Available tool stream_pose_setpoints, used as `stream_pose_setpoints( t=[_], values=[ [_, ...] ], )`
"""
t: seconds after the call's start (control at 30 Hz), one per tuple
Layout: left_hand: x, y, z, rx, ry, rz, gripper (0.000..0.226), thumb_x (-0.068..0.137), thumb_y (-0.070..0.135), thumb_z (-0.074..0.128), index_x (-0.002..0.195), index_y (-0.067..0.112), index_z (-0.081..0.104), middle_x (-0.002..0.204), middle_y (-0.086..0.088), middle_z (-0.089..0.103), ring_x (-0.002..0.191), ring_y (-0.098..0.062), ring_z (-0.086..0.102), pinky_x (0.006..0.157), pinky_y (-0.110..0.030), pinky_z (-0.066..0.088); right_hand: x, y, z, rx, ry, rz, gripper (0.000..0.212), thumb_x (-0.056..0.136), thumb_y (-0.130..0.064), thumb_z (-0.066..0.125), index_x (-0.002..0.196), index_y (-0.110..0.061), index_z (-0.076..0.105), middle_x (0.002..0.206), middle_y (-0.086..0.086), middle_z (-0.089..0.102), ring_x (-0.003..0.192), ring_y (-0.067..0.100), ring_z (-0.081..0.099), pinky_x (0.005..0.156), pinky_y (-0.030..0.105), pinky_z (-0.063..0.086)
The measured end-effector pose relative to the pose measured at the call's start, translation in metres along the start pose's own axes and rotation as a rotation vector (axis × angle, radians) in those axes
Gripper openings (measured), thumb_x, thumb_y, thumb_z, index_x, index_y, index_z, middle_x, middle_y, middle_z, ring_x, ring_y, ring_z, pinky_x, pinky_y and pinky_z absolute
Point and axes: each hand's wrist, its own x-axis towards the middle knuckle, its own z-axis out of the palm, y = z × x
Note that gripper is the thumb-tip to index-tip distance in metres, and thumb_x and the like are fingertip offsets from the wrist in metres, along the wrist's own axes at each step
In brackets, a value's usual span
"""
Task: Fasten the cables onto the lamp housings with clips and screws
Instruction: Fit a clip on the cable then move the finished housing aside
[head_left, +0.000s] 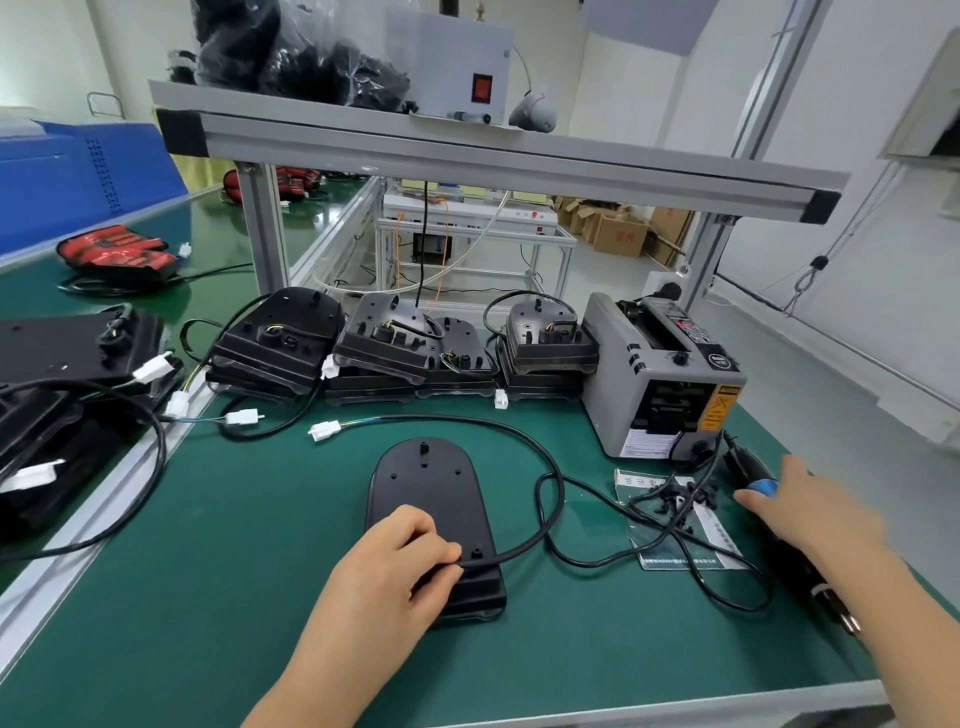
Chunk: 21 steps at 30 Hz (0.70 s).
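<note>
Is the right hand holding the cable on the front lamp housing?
No, the left hand pinches the cable against the lamp housing; the right hand reaches toward the screwdriver.

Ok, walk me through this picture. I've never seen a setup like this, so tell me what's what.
No robot here: one camera worn on a person's head looks down at their two bare hands over a green workbench. The left hand rests on a black lamp housing lying flat, its fingers pinching a black cable at the near end. The cable loops away to a white connector. The right hand, blurred, reaches over an electric screwdriver without clearly gripping it. Beside it, small black clips lie on a plastic bag. Behind are more housings in a row and a grey box-shaped machine.
</note>
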Motion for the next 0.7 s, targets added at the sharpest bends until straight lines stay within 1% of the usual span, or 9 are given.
stream_pose_setpoints(
  t=[0.1,0.13,0.2,0.27,0.33,0.43,0.53,0.63,0.7],
  values=[
    [-0.002,-0.004,0.001,-0.011,0.010,0.003,0.012,0.076,0.016,0.077,0.080,0.022,0.069,0.084,0.016,0.051,0.066,-0.001,0.044,0.060,-0.012,0.038,-0.005,-0.009,-0.018,0.123,0.134,-0.128,0.038,0.091,-0.049,0.051,0.112,-0.018,0.053,0.107,0.007,0.060,0.088,0.027,0.057,0.065,0.034,0.044],
    [-0.002,-0.005,0.001,-0.015,0.015,0.002,0.012,0.076,0.017,0.077,0.082,0.023,0.069,0.085,0.016,0.051,0.066,-0.001,0.045,0.061,-0.015,0.040,-0.008,-0.014,-0.024,0.210,0.211,-0.196,0.026,0.091,-0.042,0.052,0.106,-0.021,0.059,0.107,0.006,0.061,0.086,0.026,0.058,0.068,0.035,0.044],
    [-0.003,-0.007,0.002,-0.020,0.022,0.007,0.011,0.077,0.019,0.074,0.085,0.025,0.070,0.086,0.017,0.052,0.067,0.000,0.047,0.061,-0.017,0.040,-0.014,-0.026,-0.036,0.396,0.314,-0.318,0.008,0.089,-0.029,0.054,0.085,-0.030,0.061,0.093,-0.001,0.063,0.075,0.018,0.056,0.066,0.033,0.046],
    [-0.003,-0.008,0.001,-0.023,0.023,0.025,0.009,0.078,0.023,0.069,0.087,0.026,0.071,0.087,0.017,0.052,0.068,0.001,0.046,0.062,-0.011,0.039,-0.020,-0.039,-0.044,0.513,0.264,-0.394,0.017,0.087,-0.025,0.055,0.072,-0.034,0.058,0.081,-0.015,0.061,0.071,0.009,0.055,0.063,0.031,0.044],
    [-0.002,-0.009,0.001,-0.020,0.034,0.043,0.007,0.081,0.025,0.067,0.087,0.026,0.071,0.087,0.016,0.052,0.069,0.002,0.045,0.062,-0.007,0.036,-0.024,-0.053,-0.048,0.663,0.079,-0.425,0.016,0.086,-0.025,0.059,0.073,-0.033,0.062,0.083,-0.019,0.062,0.076,0.004,0.057,0.064,0.028,0.043],
    [-0.001,-0.011,0.004,-0.016,0.056,0.062,0.006,0.081,0.025,0.067,0.085,0.026,0.071,0.087,0.017,0.052,0.070,0.000,0.047,0.062,-0.011,0.039,-0.023,-0.068,-0.041,0.786,-0.087,-0.386,0.010,0.084,-0.021,0.061,0.080,-0.018,0.069,0.084,-0.004,0.068,0.073,0.013,0.060,0.067,0.029,0.048],
    [-0.001,-0.013,0.004,-0.017,0.067,0.072,0.016,0.083,0.036,0.058,0.085,0.027,0.071,0.088,0.018,0.051,0.069,0.001,0.048,0.059,-0.014,0.041,-0.017,-0.072,-0.034,0.936,-0.025,-0.268,0.014,0.084,-0.015,0.060,0.081,-0.004,0.068,0.079,0.014,0.064,0.063,0.015,0.049,0.067,0.039,0.051],
    [-0.001,-0.014,0.004,-0.026,0.074,0.071,0.024,0.083,0.042,0.050,0.086,0.030,0.070,0.089,0.020,0.050,0.068,0.001,0.048,0.053,-0.019,0.045,-0.009,-0.069,-0.030,1.203,-0.005,-0.115,0.010,0.086,-0.014,0.058,0.085,-0.010,0.067,0.070,0.004,0.057,0.056,0.014,0.042,0.050,0.029,0.037],
    [0.000,-0.013,0.004,-0.032,0.081,0.067,0.023,0.082,0.043,0.050,0.086,0.031,0.069,0.090,0.021,0.049,0.068,0.001,0.048,0.050,-0.022,0.047,-0.003,-0.069,-0.028,1.257,0.004,-0.047,0.010,0.087,-0.014,0.056,0.090,-0.010,0.065,0.068,0.002,0.054,0.055,0.014,0.039,0.048,0.027,0.032]
  ],
)
